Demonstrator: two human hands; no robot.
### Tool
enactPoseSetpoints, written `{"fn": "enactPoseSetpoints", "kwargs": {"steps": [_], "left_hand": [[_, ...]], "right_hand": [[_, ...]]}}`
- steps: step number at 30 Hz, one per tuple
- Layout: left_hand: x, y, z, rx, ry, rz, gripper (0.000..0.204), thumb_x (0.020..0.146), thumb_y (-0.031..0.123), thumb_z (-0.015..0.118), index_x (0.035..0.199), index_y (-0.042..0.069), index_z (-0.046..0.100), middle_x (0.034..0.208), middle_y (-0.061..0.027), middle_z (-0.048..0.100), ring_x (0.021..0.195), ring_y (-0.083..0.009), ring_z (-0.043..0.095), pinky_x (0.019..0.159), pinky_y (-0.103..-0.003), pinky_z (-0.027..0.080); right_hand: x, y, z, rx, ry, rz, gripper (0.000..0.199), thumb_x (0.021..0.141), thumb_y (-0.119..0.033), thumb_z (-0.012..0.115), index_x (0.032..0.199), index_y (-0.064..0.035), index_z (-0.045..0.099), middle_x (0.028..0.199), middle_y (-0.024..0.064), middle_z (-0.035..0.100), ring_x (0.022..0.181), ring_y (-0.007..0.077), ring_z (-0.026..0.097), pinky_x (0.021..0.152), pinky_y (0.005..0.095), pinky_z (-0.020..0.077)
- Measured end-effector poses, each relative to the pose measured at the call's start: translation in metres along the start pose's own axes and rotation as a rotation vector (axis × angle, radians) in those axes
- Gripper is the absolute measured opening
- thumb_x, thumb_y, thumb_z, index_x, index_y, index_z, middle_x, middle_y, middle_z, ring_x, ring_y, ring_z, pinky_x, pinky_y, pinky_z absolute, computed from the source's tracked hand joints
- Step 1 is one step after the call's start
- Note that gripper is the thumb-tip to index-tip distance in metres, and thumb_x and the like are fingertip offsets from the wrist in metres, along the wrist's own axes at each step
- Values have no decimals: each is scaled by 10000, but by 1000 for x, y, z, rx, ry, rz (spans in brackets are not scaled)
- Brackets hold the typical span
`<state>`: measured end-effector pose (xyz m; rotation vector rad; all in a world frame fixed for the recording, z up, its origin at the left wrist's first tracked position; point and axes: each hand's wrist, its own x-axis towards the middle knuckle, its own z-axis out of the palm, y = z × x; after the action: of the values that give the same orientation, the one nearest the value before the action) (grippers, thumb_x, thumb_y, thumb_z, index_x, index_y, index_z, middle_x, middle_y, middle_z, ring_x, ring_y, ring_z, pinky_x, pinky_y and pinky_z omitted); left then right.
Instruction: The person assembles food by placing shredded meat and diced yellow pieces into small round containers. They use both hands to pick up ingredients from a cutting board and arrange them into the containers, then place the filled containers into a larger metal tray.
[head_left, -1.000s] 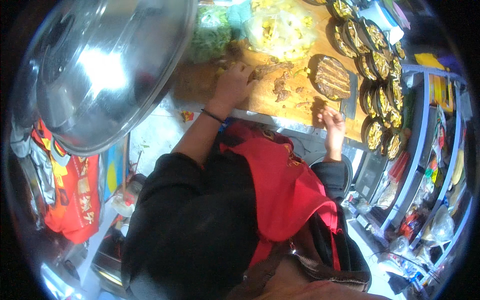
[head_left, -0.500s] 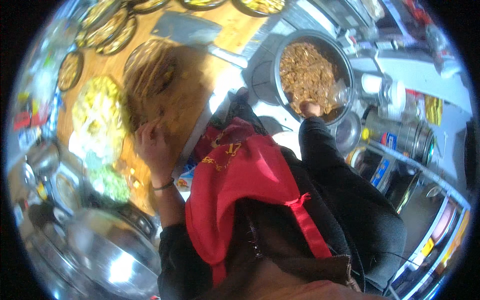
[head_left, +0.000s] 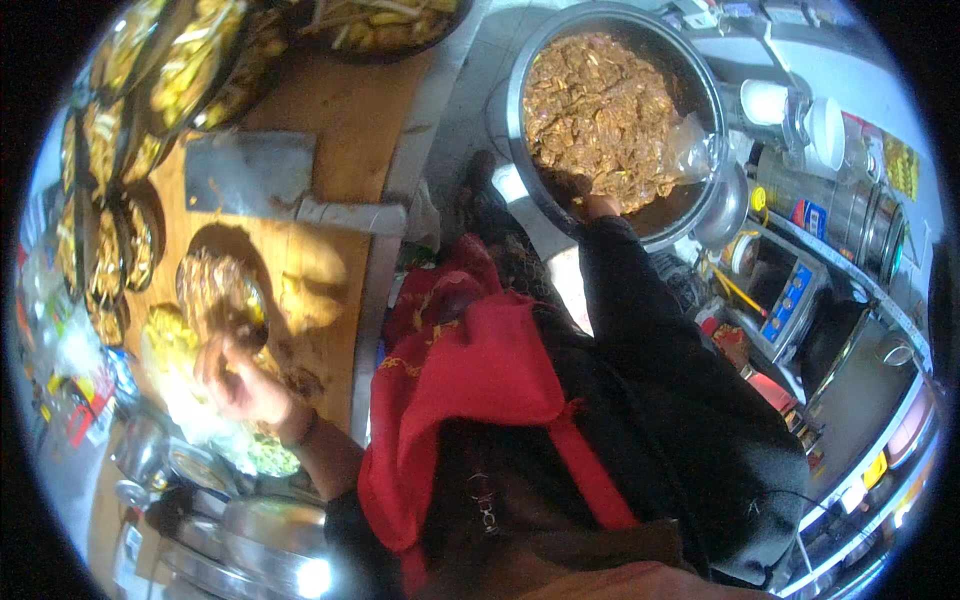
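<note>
The left hand (head_left: 245, 388), fingers half curled, was at the near end of the oval dish (head_left: 259, 302), and whether it held anything could not be told; the right hand (head_left: 601, 206) sat just inside the near rim of the pot (head_left: 690, 80), its grip hidden. The dish, topped with meat, lay on the table (head_left: 345, 160), its long axis slanting from upper left to lower right. Beyond it a cleaver (head_left: 250, 172) lay crosswise, handle pointing right, with filled plates (head_left: 232, 65) farther off.
</note>
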<state>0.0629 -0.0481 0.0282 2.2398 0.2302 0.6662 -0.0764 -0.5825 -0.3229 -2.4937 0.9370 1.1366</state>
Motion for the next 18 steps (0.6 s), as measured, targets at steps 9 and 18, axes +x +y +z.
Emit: {"fn": "enactPoseSetpoints", "kwargs": {"steps": [9,18], "left_hand": [[24,19,32,374,-27,165,130,857,86,604,909,-31,622,881,-116,609,799,-207,554,776,-340,465],[27,30,43,366,-108,238,142,862,85,597,942,-32,608,903,-110,593,846,-199,549,812,-321,442]], "right_hand": [[55,36,14,-46,-51,-22,357,798,-386,595,997,-100,672,960,113,673,908,264,638,768,335,500],[103,8,42,1251,259,549,396,745,-329,679,924,24,648,855,137,666,804,257,643,713,357,505]]}}
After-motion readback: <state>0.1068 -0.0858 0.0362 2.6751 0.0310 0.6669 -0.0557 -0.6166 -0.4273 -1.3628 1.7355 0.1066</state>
